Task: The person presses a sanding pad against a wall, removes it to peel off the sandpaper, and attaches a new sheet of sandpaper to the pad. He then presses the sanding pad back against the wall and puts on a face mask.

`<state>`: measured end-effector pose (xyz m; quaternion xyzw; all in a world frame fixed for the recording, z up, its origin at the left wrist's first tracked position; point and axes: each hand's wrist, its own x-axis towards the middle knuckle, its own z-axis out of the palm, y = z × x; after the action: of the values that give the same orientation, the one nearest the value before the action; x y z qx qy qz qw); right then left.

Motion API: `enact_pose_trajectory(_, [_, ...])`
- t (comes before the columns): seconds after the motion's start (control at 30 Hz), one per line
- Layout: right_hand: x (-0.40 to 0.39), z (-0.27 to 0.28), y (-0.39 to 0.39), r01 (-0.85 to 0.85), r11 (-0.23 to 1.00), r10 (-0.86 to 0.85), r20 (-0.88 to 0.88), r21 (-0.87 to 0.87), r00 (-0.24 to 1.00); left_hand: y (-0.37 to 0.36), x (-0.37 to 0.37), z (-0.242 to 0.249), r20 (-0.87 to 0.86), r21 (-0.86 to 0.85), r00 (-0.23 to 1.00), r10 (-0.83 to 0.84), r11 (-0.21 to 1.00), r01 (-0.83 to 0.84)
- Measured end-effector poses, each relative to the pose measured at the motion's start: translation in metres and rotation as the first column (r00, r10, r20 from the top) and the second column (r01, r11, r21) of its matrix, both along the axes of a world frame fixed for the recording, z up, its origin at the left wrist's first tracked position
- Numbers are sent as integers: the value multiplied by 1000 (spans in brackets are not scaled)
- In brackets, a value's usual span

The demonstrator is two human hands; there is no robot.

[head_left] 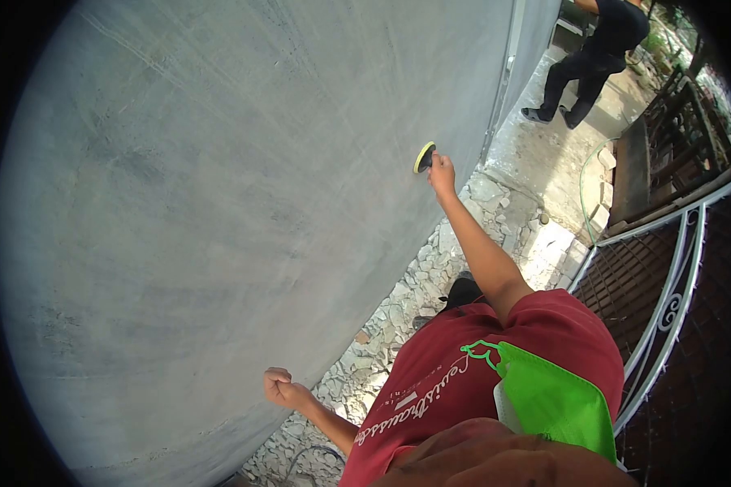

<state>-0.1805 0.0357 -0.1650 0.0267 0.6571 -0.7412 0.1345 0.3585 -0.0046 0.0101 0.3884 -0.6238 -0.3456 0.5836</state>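
My right hand (442, 174) grips a round sanding pad (424, 157), black on the back with a yellow rim. The pad's disc is turned towards the grey plastered wall (219, 211) and overlaps it in this view. Lower down on the left, my left hand (279, 389) is curled into a fist in front of the same wall, with nothing showing out of it. The palm side of that fist is hidden. Faint streaks and darker patches mark the wall's surface.
Broken white stones (398, 312) line the wall's foot. A person in dark clothes (597, 57) stands on the concrete path (544, 154). White-framed metalwork (690, 276) and wooden boards (642, 166) stand at right. A green face mask (556, 398) hangs before my red shirt (430, 373).
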Motion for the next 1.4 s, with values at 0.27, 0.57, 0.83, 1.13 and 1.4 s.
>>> enact_pose_trajectory(0.27, [68, 4, -18, 95, 984, -106, -69, -150, 992, -19, 32, 0, -25, -15, 999, 22, 1000, -23])
enact_pose_trajectory(0.57, [95, 19, -21, 11, 1000, -10, -98, 16, 995, -26, 59, -12, -63, -17, 996, 61, 998, -62])
enact_pose_trajectory(0.83, [49, 29, -28, 192, 975, -182, -88, 116, 979, -33, 50, 7, -49, -66, 996, 76, 995, -79])
enact_pose_trajectory(1.13, [64, 18, -38, 90, 988, -81, -74, 127, 994, -36, 47, 8, -68, -62, 992, 105, 992, -110])
enact_pose_trajectory(1.4, [70, -6, -40, -22, 993, 27, -43, 116, 999, -46, 72, -7, -99, -85, 992, 79, 992, -88])
